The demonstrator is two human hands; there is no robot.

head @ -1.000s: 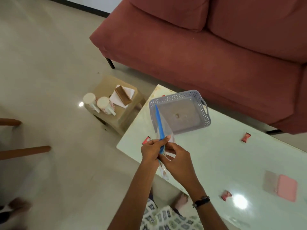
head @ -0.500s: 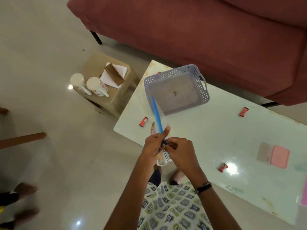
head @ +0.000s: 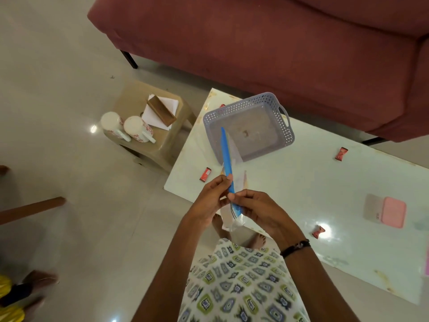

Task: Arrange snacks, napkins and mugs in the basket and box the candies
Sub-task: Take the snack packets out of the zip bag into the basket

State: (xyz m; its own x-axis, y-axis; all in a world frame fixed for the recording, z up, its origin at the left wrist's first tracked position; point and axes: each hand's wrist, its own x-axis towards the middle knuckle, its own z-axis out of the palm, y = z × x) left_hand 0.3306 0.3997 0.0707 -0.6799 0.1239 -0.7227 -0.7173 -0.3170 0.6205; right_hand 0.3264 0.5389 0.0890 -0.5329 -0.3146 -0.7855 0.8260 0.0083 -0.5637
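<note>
My left hand (head: 210,197) and my right hand (head: 257,211) both pinch a clear snack bag with a blue zip top (head: 227,160), held edge-on above the near left corner of the white table (head: 301,182). Just beyond the bag stands the grey perforated basket (head: 286,126), with only a scrap on its floor. Red wrapped candies lie on the table: one (head: 205,174) left of the bag, one (head: 341,154) right of the basket, one (head: 318,231) near my right wrist. Two white flowered mugs (head: 137,129) and white napkins (head: 167,108) sit on a low stool.
A brown holder (head: 162,110) lies on the napkins on the beige stool (head: 169,145), left of the table. A pink box (head: 393,212) with a lid beside it sits at the table's right. A red sofa (head: 255,43) runs behind. Another person's feet (head: 34,282) are bottom left.
The view has shifted slightly, so the table and basket sit a little lower in frame. Both hands stay pinched on the bag's blue top, with the fingers working along it.
</note>
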